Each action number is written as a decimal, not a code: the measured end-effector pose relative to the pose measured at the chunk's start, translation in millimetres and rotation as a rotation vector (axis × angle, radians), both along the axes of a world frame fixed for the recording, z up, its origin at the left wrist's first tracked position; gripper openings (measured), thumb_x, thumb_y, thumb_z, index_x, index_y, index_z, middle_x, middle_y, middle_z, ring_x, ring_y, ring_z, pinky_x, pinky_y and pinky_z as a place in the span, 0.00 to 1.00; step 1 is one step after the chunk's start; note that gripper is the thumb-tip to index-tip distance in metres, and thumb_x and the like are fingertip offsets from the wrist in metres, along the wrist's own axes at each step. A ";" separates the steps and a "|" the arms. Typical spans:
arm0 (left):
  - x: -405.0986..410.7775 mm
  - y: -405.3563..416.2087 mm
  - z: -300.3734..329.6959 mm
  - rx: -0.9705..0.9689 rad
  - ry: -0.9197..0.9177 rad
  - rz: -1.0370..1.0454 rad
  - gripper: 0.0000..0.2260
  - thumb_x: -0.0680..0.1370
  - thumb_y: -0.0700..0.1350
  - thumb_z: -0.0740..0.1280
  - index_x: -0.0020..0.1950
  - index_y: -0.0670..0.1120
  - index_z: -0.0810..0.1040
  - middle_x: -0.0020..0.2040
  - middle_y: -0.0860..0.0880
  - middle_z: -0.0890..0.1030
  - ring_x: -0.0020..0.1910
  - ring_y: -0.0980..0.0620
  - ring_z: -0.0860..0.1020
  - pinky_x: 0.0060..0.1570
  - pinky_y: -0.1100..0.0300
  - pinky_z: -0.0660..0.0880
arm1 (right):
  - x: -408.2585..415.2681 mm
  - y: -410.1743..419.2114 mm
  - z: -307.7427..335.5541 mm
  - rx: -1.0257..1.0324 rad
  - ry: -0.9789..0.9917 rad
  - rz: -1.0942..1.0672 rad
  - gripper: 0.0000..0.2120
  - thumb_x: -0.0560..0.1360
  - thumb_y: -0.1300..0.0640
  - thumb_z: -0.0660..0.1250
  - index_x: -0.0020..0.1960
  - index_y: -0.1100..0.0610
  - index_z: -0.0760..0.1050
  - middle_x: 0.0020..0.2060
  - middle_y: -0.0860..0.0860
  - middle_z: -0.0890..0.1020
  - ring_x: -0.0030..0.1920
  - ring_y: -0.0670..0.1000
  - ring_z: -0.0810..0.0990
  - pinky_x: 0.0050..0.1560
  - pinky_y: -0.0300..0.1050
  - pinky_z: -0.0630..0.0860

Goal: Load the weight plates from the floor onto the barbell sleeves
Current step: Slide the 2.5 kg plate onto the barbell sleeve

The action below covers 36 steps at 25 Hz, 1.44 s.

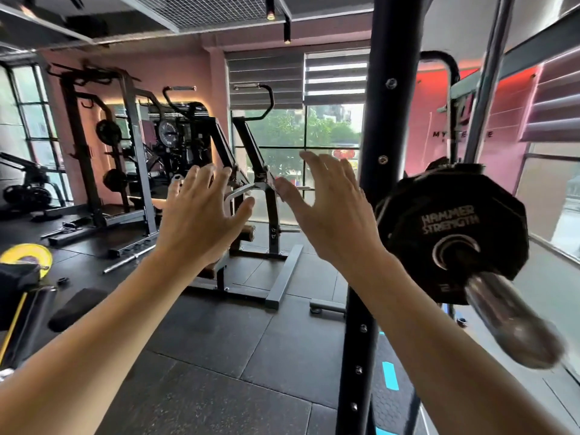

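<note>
— Hands first: the left hand (204,211) and the right hand (326,208) are both raised in mid-air in front of the chest, fingers spread and straight, gripping nothing. Why hold them like that?

— My guess is they are simply free between plates. A black weight plate (452,233) already sits on the barbell sleeve (511,321), just right of the right hand and not touching it, pushed in towards the black rack post (373,183).

— And more plates to load?

— A yellow plate (28,255) shows at the far left, low near the floor (219,356), partly covered by some dark gear in front of it. I cannot tell whether it lies flat or leans.

— What else is unclear?

— The sleeve's near end is blurred, so a collar cannot be made out. A second plate may sit behind the black one, but its edge is smeared. The bar's other end is out of view, and the small number on the plate is unreadable.
</note>
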<state>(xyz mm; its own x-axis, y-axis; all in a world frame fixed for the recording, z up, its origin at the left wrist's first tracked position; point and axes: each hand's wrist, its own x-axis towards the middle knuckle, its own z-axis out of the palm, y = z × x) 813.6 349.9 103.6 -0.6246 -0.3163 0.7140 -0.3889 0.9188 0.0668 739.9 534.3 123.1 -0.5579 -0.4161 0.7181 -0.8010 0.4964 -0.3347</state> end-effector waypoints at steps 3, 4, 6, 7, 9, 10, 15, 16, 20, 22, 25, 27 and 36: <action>9.6 -42.3 -6.7 -0.020 -0.039 0.018 0.39 0.78 0.70 0.46 0.79 0.44 0.63 0.77 0.40 0.67 0.77 0.41 0.64 0.75 0.39 0.62 | -16.0 -38.0 -13.5 0.000 0.003 -0.010 0.32 0.79 0.32 0.55 0.77 0.48 0.62 0.77 0.50 0.65 0.80 0.55 0.54 0.72 0.67 0.64; 11.1 -52.6 -10.3 -0.012 -0.054 0.019 0.39 0.78 0.70 0.45 0.78 0.44 0.63 0.77 0.39 0.67 0.77 0.40 0.64 0.75 0.38 0.62 | -19.8 -51.1 -18.3 0.009 -0.005 -0.008 0.32 0.79 0.32 0.55 0.77 0.48 0.62 0.77 0.50 0.66 0.80 0.56 0.55 0.72 0.68 0.64; 12.1 -68.2 -17.4 -0.010 -0.079 0.031 0.39 0.78 0.70 0.45 0.78 0.44 0.63 0.77 0.40 0.67 0.78 0.41 0.63 0.76 0.38 0.60 | -26.5 -76.1 -27.9 0.045 -0.010 -0.008 0.33 0.78 0.31 0.55 0.78 0.47 0.61 0.77 0.50 0.65 0.80 0.56 0.55 0.72 0.69 0.64; 11.9 -75.3 -20.7 -0.021 -0.091 0.041 0.40 0.78 0.71 0.44 0.78 0.44 0.63 0.78 0.40 0.66 0.78 0.41 0.62 0.76 0.38 0.59 | -29.4 -87.2 -32.4 0.059 -0.004 -0.008 0.33 0.78 0.31 0.56 0.78 0.47 0.61 0.77 0.50 0.65 0.80 0.56 0.55 0.72 0.69 0.64; 11.4 -89.3 -25.2 -0.036 -0.110 0.054 0.41 0.76 0.71 0.42 0.79 0.45 0.61 0.79 0.42 0.64 0.79 0.42 0.61 0.77 0.39 0.57 | -35.2 -107.0 -40.2 0.059 0.018 0.009 0.32 0.78 0.32 0.57 0.77 0.47 0.63 0.76 0.50 0.66 0.80 0.55 0.56 0.72 0.68 0.64; 10.8 -96.3 -27.1 -0.035 -0.115 0.056 0.42 0.75 0.71 0.42 0.80 0.45 0.60 0.79 0.42 0.64 0.79 0.42 0.60 0.77 0.39 0.56 | -38.6 -115.4 -43.7 0.059 0.020 0.021 0.32 0.78 0.33 0.57 0.77 0.47 0.63 0.76 0.50 0.66 0.80 0.55 0.56 0.72 0.67 0.63; -4.6 -141.0 -41.8 -0.028 -0.157 0.079 0.43 0.74 0.72 0.41 0.81 0.46 0.58 0.79 0.42 0.64 0.80 0.43 0.59 0.77 0.40 0.56 | -69.4 -161.1 -62.3 0.076 0.044 0.074 0.37 0.75 0.28 0.51 0.77 0.47 0.63 0.77 0.49 0.66 0.80 0.55 0.56 0.73 0.66 0.63; -12.2 -152.6 -45.8 -0.022 -0.162 0.093 0.43 0.74 0.72 0.41 0.81 0.46 0.58 0.79 0.42 0.64 0.80 0.43 0.59 0.77 0.40 0.56 | -80.3 -172.9 -66.6 0.075 0.054 0.084 0.37 0.75 0.28 0.51 0.77 0.48 0.64 0.76 0.49 0.67 0.80 0.55 0.57 0.73 0.66 0.64; -51.1 -193.8 -61.5 -0.019 -0.162 0.158 0.42 0.75 0.71 0.42 0.80 0.46 0.60 0.78 0.43 0.65 0.79 0.43 0.60 0.77 0.40 0.57 | -133.1 -220.5 -85.9 0.057 0.082 0.139 0.36 0.75 0.30 0.52 0.75 0.50 0.66 0.74 0.49 0.69 0.78 0.55 0.61 0.70 0.66 0.68; -79.6 -212.8 -67.5 0.005 -0.174 0.187 0.41 0.76 0.70 0.43 0.80 0.46 0.60 0.79 0.44 0.65 0.79 0.43 0.60 0.77 0.40 0.56 | -168.6 -245.0 -92.4 0.064 0.059 0.174 0.37 0.74 0.28 0.52 0.75 0.49 0.66 0.74 0.49 0.69 0.78 0.54 0.61 0.70 0.67 0.67; -128.7 -235.7 -67.2 0.023 -0.175 0.193 0.41 0.76 0.70 0.44 0.80 0.46 0.60 0.79 0.44 0.64 0.79 0.44 0.60 0.77 0.40 0.56 | -219.9 -269.7 -94.2 0.084 0.014 0.178 0.37 0.75 0.28 0.53 0.77 0.48 0.64 0.77 0.49 0.66 0.80 0.55 0.56 0.74 0.66 0.62; -164.0 -248.1 -66.4 0.026 -0.171 0.198 0.41 0.75 0.70 0.43 0.80 0.46 0.60 0.79 0.44 0.64 0.79 0.44 0.61 0.77 0.40 0.56 | -254.1 -282.0 -93.5 0.103 -0.009 0.187 0.34 0.77 0.31 0.57 0.78 0.48 0.64 0.78 0.48 0.65 0.81 0.55 0.54 0.75 0.66 0.60; -260.6 -291.1 -70.3 0.010 -0.208 0.175 0.42 0.74 0.71 0.41 0.81 0.47 0.58 0.80 0.44 0.63 0.80 0.44 0.58 0.77 0.40 0.56 | -343.2 -325.1 -98.3 0.100 -0.021 0.184 0.33 0.79 0.33 0.58 0.77 0.49 0.64 0.78 0.49 0.65 0.81 0.54 0.54 0.75 0.63 0.62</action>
<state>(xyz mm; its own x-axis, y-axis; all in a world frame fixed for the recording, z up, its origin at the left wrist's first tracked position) 552.9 58.7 33.3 -0.6927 -0.4386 0.5725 -0.5481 0.8361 -0.0226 396.7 209.1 24.8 -0.4802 -0.5809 0.6572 -0.8746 0.3743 -0.3082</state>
